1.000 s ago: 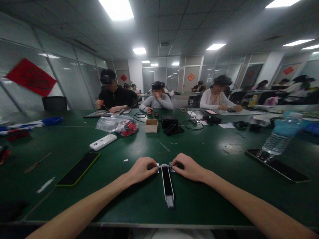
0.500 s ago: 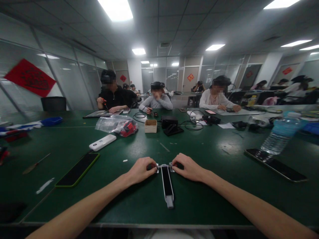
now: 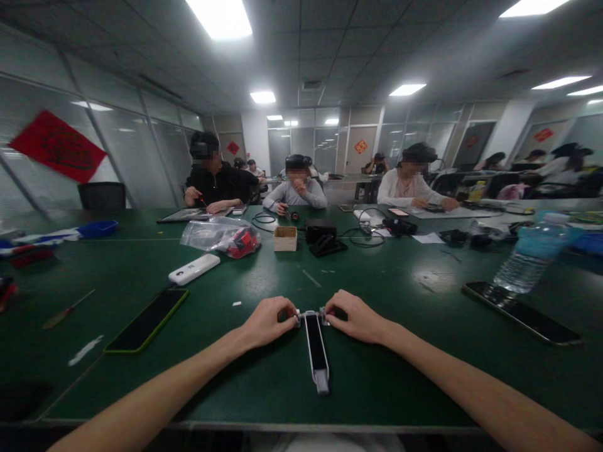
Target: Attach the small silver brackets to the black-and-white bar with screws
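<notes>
A long narrow device [image 3: 316, 344] with a white rim and a black face lies on the green table in front of me. Its near end carries a grey tab [image 3: 321, 381]. Small shiny metal pieces stick out on both sides of its far end. My left hand [image 3: 271, 321] pinches the left metal piece [image 3: 298, 318] between thumb and fingers. On the other side, my right hand [image 3: 355, 316] is closed the same way on the right metal piece [image 3: 325, 317]. Fingertips partly cover both pieces, so their exact shape is hidden.
A green-edged phone [image 3: 148, 321] and white power bank [image 3: 194, 270] lie left. Rightward are a black phone [image 3: 522, 314] and water bottle [image 3: 527, 257]. Beyond stand a small box [image 3: 285, 240], a plastic bag [image 3: 219, 237] and a black stand [image 3: 325, 238]. Several people sit opposite.
My hands and the device hold nearly the same position. Across the table, the person at left has lowered the hand with the orange-handled tool.
</notes>
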Motion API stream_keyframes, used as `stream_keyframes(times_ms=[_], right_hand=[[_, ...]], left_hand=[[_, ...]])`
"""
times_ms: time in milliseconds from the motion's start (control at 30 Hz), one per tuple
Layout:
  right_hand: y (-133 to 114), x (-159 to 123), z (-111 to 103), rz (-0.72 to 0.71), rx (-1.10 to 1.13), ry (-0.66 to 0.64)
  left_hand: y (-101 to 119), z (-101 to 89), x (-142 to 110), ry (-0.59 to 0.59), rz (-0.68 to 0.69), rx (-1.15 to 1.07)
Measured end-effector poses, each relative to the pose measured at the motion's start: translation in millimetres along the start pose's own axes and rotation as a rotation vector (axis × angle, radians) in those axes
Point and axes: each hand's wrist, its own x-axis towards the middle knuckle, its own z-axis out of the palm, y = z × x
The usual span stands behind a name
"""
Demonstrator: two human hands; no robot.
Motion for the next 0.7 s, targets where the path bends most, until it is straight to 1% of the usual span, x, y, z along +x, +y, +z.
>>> stream_keyframes(times_ms=[233, 433, 700], right_hand=[[-0.6, 0.1, -0.3, 0.005, 0.004, -0.002], [-2.5, 0.2, -1.9, 0.015, 0.009, -0.014], [-0.5, 0.1, 0.2, 0.0, 0.002, -0.003]], left_hand=[[-2.4, 1.0, 0.1, 0.007, -0.001, 0.001], [-4.2, 1.0, 0.4, -0.022, 0.013, 0.023], [-1.6, 0.0, -0.9, 0.008, 0.034, 0.01]])
